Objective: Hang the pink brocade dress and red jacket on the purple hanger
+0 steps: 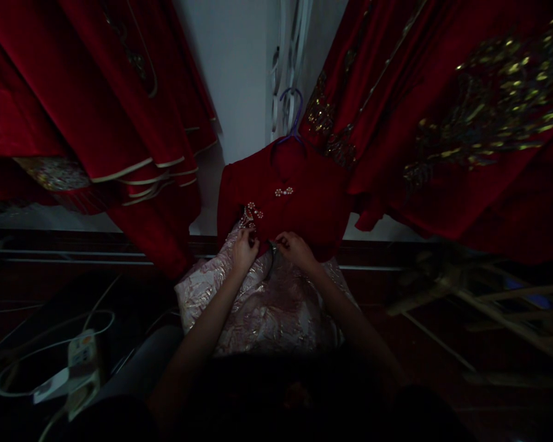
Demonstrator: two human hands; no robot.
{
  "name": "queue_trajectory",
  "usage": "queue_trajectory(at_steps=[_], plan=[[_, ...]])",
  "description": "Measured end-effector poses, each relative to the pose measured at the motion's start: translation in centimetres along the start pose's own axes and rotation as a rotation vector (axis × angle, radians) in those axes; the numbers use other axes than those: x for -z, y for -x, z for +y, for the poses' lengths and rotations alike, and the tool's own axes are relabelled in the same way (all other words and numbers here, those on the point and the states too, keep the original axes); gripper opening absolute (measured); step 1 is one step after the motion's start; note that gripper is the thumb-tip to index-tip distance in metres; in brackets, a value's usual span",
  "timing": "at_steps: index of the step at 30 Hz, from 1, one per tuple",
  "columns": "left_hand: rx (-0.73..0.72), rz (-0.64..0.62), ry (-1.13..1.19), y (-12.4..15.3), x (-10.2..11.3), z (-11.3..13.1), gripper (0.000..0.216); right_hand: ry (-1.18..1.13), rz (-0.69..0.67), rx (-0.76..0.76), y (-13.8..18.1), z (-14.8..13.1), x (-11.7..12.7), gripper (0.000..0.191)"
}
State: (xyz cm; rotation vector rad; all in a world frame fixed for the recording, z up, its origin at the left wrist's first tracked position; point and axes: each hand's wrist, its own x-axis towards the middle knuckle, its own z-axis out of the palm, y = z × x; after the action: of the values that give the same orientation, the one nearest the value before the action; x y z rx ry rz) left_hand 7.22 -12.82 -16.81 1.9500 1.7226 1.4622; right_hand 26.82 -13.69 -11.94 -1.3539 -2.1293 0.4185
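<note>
I'm handling the lower front of the red jacket (311,178), sitting at 12 o'clock on a purple hanger (295,126), with pale metallic brocade (258,319) spreading below at 6. Left hand (245,247) is curling in at the jacket's 8 o'clock, just under the beaded floral trim (252,213). Right hand (295,249) is bunching its fingertips nearer 6, beside a narrow dark strip (272,258). Too dim: I can't tell whether either grip is pinching cloth or just resting on it. My read on doing this well: left should be steadying the fabric, right doing the fine work, wrists low, both staying near each other so the cloth isn't skewing. Small pulls only; hard tugs could be swinging the hanger. Beads could be snagging the brocade, so fingers should be clearing the trim.
</note>
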Motion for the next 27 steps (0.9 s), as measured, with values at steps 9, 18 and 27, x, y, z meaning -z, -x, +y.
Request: queue_trajectory(at_steps=[9, 18, 27], plan=[[-0.008, -0.007, -0.005, -0.1, -0.3, -0.4, 0.036, 0.030, 0.010, -0.036, 0.1, -0.5, 0.2, 0.013], [0.211, 0.046, -0.027, -1.8, -1.2, 0.2, 0.023, 0.007, 0.106, -0.016, -0.1, -0.3, -0.5, 0.008], [0.176, 0.096, -0.007, -1.0, -0.5, 0.3, 0.012, -0.202, 0.102, 0.018, -0.2, -1.1, 0.1, 0.010]])
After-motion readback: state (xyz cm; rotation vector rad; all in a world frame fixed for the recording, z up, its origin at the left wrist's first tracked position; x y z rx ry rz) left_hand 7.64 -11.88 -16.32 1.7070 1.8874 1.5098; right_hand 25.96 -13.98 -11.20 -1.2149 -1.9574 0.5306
